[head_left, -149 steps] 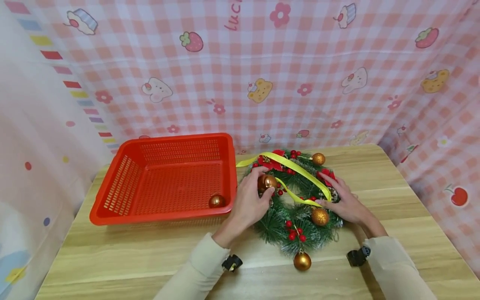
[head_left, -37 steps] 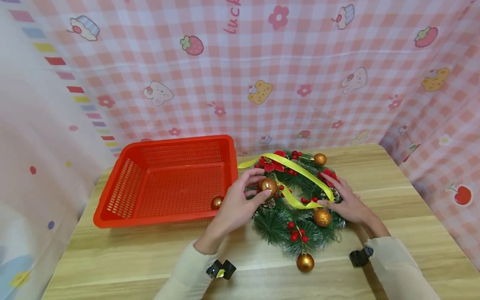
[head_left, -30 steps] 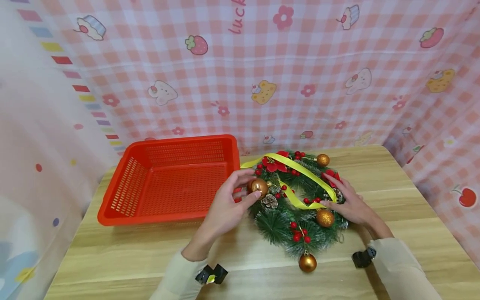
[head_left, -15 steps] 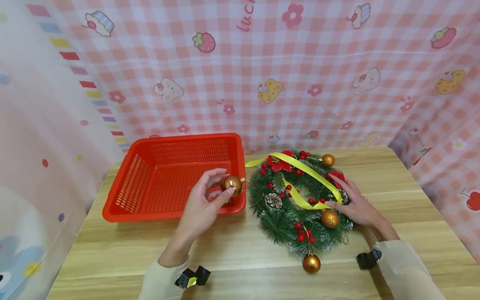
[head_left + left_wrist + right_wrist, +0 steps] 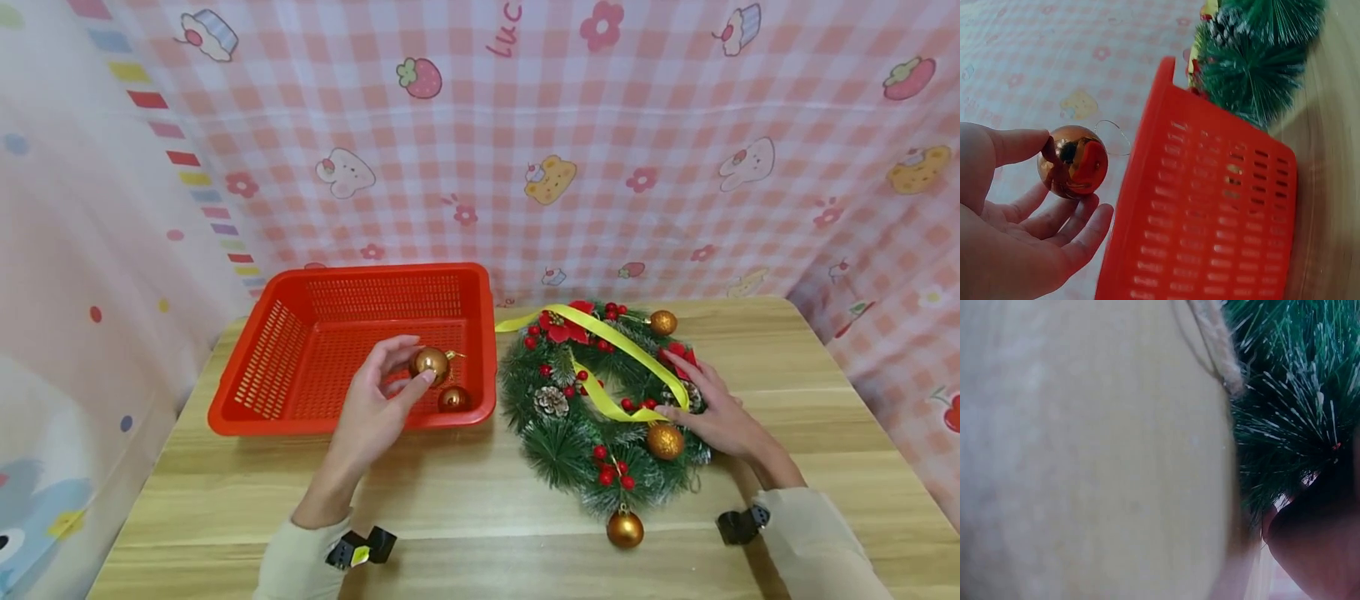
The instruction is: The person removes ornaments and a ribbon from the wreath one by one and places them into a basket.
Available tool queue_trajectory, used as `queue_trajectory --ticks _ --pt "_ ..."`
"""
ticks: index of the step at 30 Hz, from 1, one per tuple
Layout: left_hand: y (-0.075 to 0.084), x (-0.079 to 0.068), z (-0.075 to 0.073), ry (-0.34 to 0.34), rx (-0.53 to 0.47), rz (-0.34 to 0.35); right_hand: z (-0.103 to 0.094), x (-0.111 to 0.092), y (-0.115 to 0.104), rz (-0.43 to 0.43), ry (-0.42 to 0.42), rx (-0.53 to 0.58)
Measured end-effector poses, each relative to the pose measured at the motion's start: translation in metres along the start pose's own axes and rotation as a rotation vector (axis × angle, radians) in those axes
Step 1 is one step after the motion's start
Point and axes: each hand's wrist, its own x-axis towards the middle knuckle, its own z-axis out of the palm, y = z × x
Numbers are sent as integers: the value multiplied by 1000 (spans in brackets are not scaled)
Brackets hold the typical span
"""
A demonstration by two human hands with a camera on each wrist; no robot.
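Observation:
My left hand (image 5: 372, 410) pinches a shiny copper-coloured bauble (image 5: 431, 360) between thumb and fingertips, above the right part of a red plastic basket (image 5: 300, 428). In the left wrist view, a thin cord loop hangs from the bauble (image 5: 1079, 164), beside the basket wall (image 5: 1210, 206). A second copper bauble (image 5: 454, 399) lies in the basket's near right corner. My right hand (image 5: 723, 421) rests on the right edge of a green Christmas wreath (image 5: 555, 454), its fingers extended over a red flower. The right wrist view shows only part of that hand against the needles.
A yellow ribbon (image 5: 630, 343) lies across the wreath towards the basket. Several gold baubles, such as the near one (image 5: 625, 529), hang at its edge, with pinecones (image 5: 551, 402) and red berries among the needles. A checked cloth (image 5: 480, 150) hangs behind the wooden table (image 5: 480, 525).
My left hand has carried the bauble leftward, away from the wreath's left side, to above the basket. A pinecone it covered now shows. My right hand has stayed on the wreath.

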Motion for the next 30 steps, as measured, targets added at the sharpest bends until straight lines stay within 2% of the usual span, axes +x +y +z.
queue_trajectory --ticks 15,24,30 --pt "-14 12 -12 16 15 -18 2 0 2 -5 20 23" --pt "-18 16 -19 23 67 -31 4 0 4 -8 24 31" --pt "-16 15 -18 40 113 -41 2 -1 2 -8 24 31"
